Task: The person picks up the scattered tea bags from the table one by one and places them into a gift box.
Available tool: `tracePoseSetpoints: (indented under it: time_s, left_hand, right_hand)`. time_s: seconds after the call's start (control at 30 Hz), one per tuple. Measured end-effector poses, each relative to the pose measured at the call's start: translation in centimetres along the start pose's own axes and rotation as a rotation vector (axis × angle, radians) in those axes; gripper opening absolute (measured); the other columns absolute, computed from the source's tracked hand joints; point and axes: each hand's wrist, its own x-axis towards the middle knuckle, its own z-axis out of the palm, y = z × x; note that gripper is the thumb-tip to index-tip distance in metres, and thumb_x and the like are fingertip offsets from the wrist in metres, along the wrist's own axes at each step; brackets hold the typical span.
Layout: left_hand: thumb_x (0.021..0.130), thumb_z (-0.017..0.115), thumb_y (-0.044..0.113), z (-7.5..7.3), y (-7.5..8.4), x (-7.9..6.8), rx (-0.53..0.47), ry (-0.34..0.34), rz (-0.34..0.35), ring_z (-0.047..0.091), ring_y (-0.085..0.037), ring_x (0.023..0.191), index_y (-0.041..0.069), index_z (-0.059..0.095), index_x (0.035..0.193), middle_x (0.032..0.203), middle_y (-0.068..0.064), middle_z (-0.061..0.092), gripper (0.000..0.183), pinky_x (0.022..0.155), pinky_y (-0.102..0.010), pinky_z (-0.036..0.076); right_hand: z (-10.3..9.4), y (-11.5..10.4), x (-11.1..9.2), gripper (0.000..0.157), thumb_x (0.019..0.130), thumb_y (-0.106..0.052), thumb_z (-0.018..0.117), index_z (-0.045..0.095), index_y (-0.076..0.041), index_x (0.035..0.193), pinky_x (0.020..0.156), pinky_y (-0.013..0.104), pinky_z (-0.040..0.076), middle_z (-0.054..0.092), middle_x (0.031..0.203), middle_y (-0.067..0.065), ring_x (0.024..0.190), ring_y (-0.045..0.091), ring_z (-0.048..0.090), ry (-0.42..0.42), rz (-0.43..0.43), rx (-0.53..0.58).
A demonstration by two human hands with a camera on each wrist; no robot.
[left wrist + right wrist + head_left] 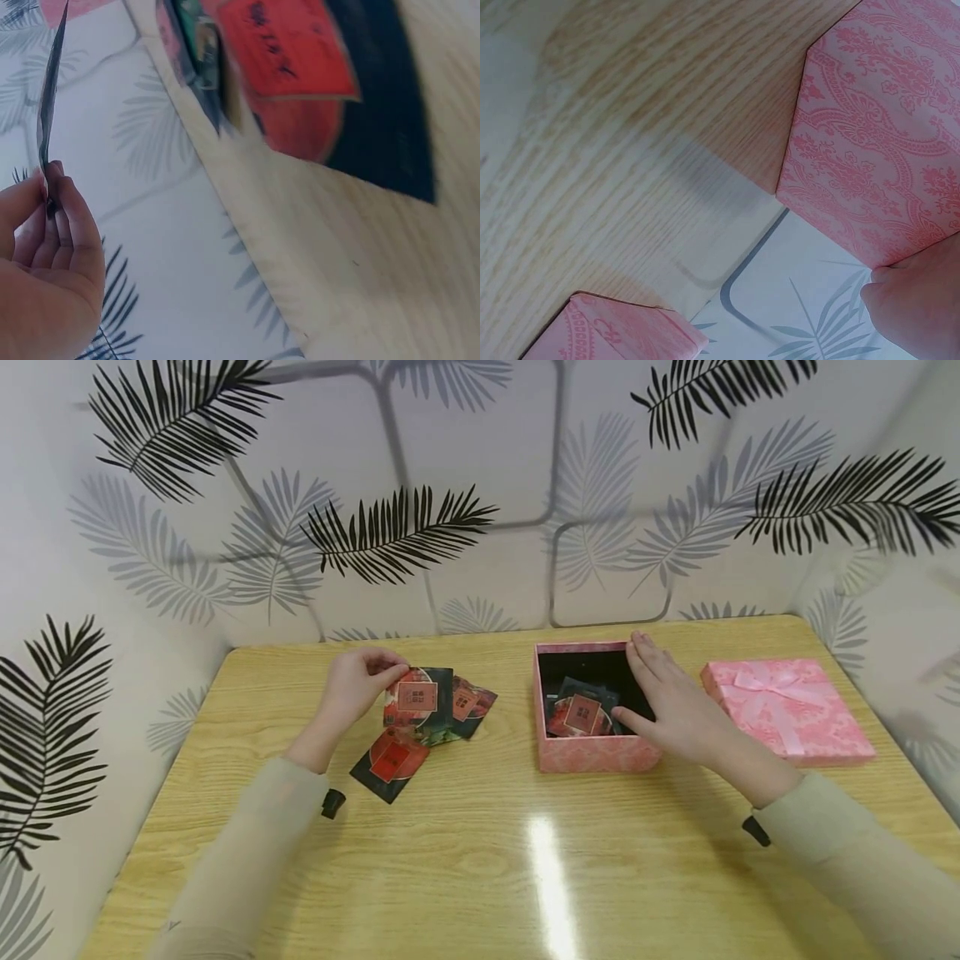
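My left hand [351,687] pinches a dark square sachet [417,695] with a red label between thumb and fingers. In the left wrist view this sachet [51,90] is seen edge-on, upright. Below and behind it, more sachets [390,762] lie overlapping on the table. My right hand [678,706] lies over the right side of an open pink patterned box [596,756], fingers fairly straight along the rim and thumb over the opening. Inside the black interior are sachets [582,713], partly overlapping. The right wrist view shows the hand [919,300] touching the box's outer wall [877,142].
A pink lid [791,710] with a ribbon bow lies to the right of the box on the wooden table [465,860]. A leaf-patterned cloth wall [480,568] stands behind the table and at both sides.
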Motion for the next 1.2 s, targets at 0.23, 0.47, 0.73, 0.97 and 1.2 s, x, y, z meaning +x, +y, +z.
tracePoseSetpoints:
  time_s: [0.23, 0.47, 0.73, 0.97, 1.2]
  left_hand:
    - [0.103, 0.073, 0.015, 1.3, 2.4, 1.4, -0.031, 0.032, 0.003, 0.061, -0.004, 0.068, 0.002, 0.081, 0.110, 0.098, -0.019, 0.080, 0.017, 0.068, -0.023, 0.051]
    - [0.103, 0.073, 0.015, 2.8, 4.2, 2.4, -0.090, 0.043, 0.028, 0.060, -0.003, 0.066, 0.001, 0.081, 0.109, 0.094, -0.019, 0.079, 0.017, 0.070, -0.023, 0.052]
    - [0.102, 0.074, 0.013, 4.5, 7.1, 3.1, -0.161, 0.030, 0.004, 0.060, -0.005, 0.065, 0.000, 0.081, 0.107, 0.092, -0.018, 0.078, 0.016, 0.066, -0.020, 0.051]
    - [0.101, 0.075, 0.014, 6.2, 9.2, 3.6, -0.190, 0.009, 0.020, 0.061, -0.004, 0.066, 0.002, 0.082, 0.107, 0.096, -0.018, 0.080, 0.015, 0.070, -0.024, 0.054]
    - [0.101, 0.075, 0.012, 7.8, 11.2, 3.9, -0.206, -0.033, 0.069, 0.064, -0.010, 0.066, 0.003, 0.082, 0.105, 0.092, -0.017, 0.080, 0.013, 0.072, -0.028, 0.057]
  right_hand:
    - [-0.1, 0.0, 0.0, 0.095, 0.107, -0.044, 0.059, 0.004, 0.003, 0.169, 0.134, 0.061, 0.015, 0.000, 0.179, 0.021, 0.167, 0.041, 0.005, -0.005, 0.000, 0.001]
    - [0.0, 0.1, 0.1, 0.095, 0.106, -0.041, 0.062, 0.007, 0.005, 0.168, 0.134, 0.061, 0.014, 0.002, 0.179, 0.022, 0.166, 0.041, 0.006, 0.015, -0.020, 0.002]
    - [0.1, 0.1, 0.1, 0.095, 0.106, -0.041, 0.062, 0.006, 0.004, 0.168, 0.134, 0.061, 0.015, 0.001, 0.179, 0.021, 0.166, 0.041, 0.005, 0.012, -0.014, 0.000]
    - [0.0, 0.1, 0.1, 0.095, 0.107, -0.042, 0.061, 0.007, 0.005, 0.168, 0.134, 0.061, 0.015, 0.002, 0.179, 0.022, 0.166, 0.041, 0.005, 0.011, -0.015, 0.001]
    - [0.0, 0.1, 0.1, 0.095, 0.107, -0.043, 0.061, 0.005, 0.004, 0.169, 0.134, 0.060, 0.014, 0.001, 0.179, 0.021, 0.167, 0.040, 0.004, 0.005, -0.009, 0.006]
